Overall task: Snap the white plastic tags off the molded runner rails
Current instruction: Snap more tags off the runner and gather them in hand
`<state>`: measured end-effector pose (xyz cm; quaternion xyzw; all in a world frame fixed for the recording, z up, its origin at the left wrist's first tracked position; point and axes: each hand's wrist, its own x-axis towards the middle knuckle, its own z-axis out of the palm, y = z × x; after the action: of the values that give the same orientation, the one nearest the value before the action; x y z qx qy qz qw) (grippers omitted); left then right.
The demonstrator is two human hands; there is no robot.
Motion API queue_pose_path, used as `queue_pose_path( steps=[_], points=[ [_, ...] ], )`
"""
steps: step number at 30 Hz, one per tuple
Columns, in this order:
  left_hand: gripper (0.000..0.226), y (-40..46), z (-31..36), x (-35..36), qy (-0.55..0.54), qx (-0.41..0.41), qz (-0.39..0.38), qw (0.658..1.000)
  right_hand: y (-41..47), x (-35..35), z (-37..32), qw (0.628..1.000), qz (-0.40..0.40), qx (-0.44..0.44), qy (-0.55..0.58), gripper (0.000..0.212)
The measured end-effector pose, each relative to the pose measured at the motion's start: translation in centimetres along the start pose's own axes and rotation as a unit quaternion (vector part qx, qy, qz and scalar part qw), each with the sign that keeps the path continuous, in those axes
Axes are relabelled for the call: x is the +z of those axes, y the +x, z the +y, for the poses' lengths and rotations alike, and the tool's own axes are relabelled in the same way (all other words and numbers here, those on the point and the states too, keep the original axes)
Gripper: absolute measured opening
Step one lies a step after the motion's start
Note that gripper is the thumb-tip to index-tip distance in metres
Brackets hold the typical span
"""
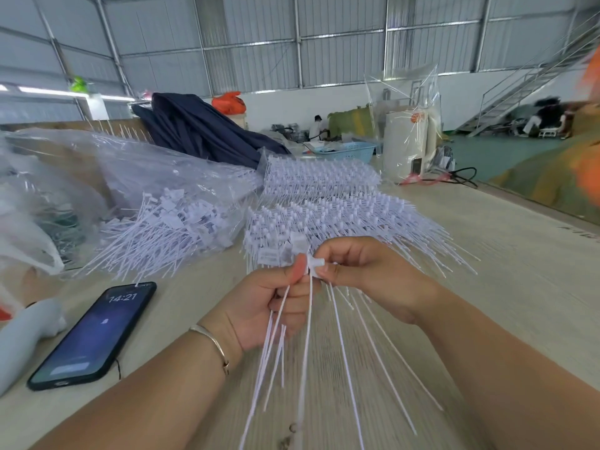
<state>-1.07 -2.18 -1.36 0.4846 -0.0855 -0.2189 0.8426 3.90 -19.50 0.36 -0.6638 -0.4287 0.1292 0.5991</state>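
Hands pinching tags; bagged tags.

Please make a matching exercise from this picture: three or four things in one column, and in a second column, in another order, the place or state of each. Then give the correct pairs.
Things:
1. phone
2. blue basket
3. bracelet
4. left hand

Places or states:
A. grips a bundle of thin white tag tails
B. lies flat on the table, screen lit
C. on the left wrist
D. far back on the table, beyond the tag rails

Pairs: 1-B, 2-D, 3-C, 4-A
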Motion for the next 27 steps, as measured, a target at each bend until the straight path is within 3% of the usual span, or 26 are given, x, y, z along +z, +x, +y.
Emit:
queue_pose_path(
  steps=[5, 9, 13, 19, 24, 25, 27],
  points=[
    [0.061, 0.4, -0.4, 0.2, 0.0, 0.002, 0.007, 1.0, 0.0, 0.2, 0.1, 1.0, 0.012, 0.004, -0.004, 0.01],
    [0.038, 0.5, 0.4, 0.3, 0.035, 0.041, 0.036, 0.998, 0.2, 0.4, 0.3, 0.998, 0.057, 0.011, -0.003, 0.019],
    [0.018, 0.2, 1.2, -0.2, 0.073, 0.087, 0.157, 0.981, 0.3, -0.6, -0.2, 0.989, 0.141, 0.015, -0.04, 0.015],
    [0.029, 0.9, 0.4, 1.1, 0.336, 0.138, 0.34, 0.868, 0.3, -1.1, -0.2, 0.958, 0.2, 0.016, -0.203, 0.014],
    [0.021, 1.4, -0.3, 1.6, 0.456, 0.22, 0.37, 0.779, 0.3, -1.4, -0.3, 0.953, 0.197, 0.026, -0.23, 0.018],
    [0.018, 1.2, -0.3, 1.6, 0.438, 0.234, 0.376, 0.782, 0.3, -1.5, -0.4, 0.959, 0.196, 0.026, -0.203, 0.018],
    [0.01, 1.0, 0.2, 1.5, 0.315, 0.234, 0.353, 0.85, 0.2, -1.9, -0.5, 0.975, 0.198, 0.017, -0.103, 0.014]
  ],
)
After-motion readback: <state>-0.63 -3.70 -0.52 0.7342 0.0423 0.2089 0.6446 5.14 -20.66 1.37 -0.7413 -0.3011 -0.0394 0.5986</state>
